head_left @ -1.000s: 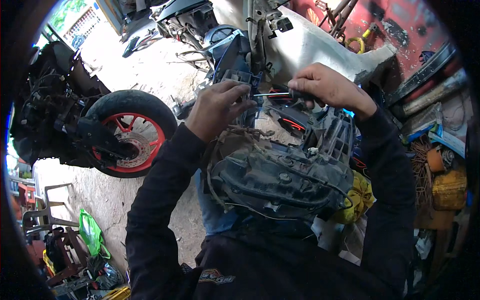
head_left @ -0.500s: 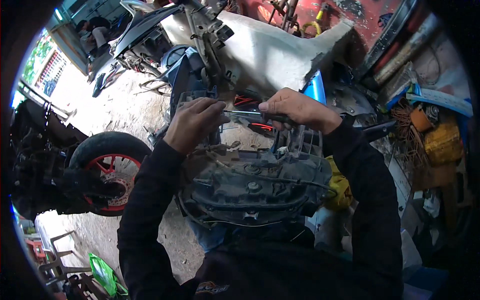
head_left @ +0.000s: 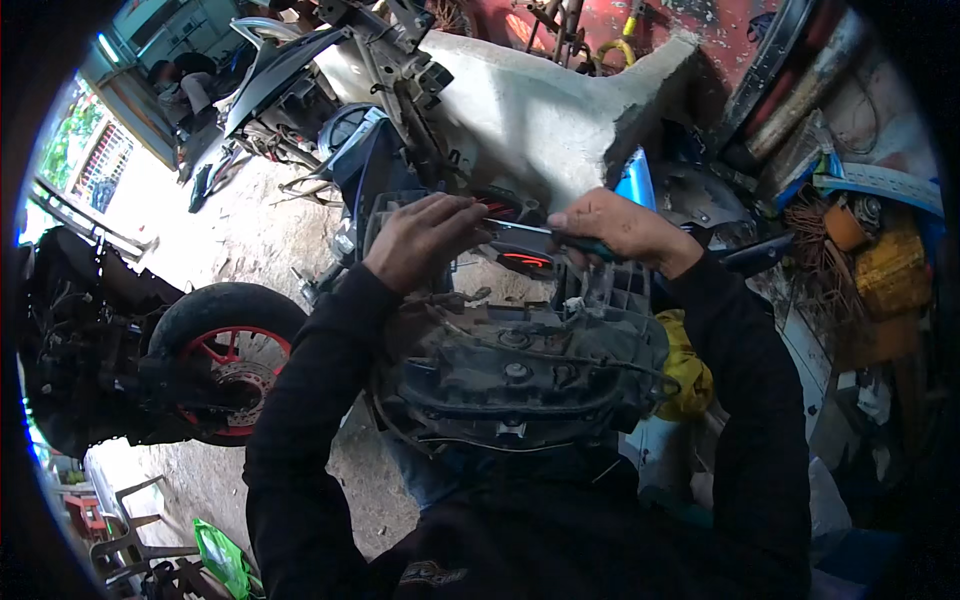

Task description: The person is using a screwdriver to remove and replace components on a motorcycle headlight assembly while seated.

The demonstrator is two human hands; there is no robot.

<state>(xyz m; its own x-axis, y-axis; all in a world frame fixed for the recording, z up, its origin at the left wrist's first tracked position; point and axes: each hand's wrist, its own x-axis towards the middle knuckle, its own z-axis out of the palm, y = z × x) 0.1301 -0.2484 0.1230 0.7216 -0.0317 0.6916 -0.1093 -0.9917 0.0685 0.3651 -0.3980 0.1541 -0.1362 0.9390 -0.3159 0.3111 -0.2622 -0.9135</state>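
My right hand point(head_left: 625, 232) is closed round the dark handle of a screwdriver point(head_left: 518, 227). Its thin metal shaft points left and slopes slightly down toward the handle. At the tip end, the fingers of my left hand point(head_left: 425, 240) are bent and pressed together. What they pinch, if anything, is hidden. Both hands are above the far side of a dusty black plastic motorcycle body section point(head_left: 515, 375), which lies in front of my torso with a thin cable along it. Beyond the shaft is a dark panel with red markings point(head_left: 525, 262).
A motorcycle wheel with a red rim point(head_left: 225, 345) stands at the left. A stripped motorcycle frame point(head_left: 400, 100) is ahead, beside a pale concrete block point(head_left: 540, 90). Yellow cloth point(head_left: 685, 370) lies right of the body section. A person point(head_left: 185, 90) is at the far left.
The screwdriver has tilted, its handle now lower than its tip. My right hand is a little farther right and lower. The whole view has shifted slightly.
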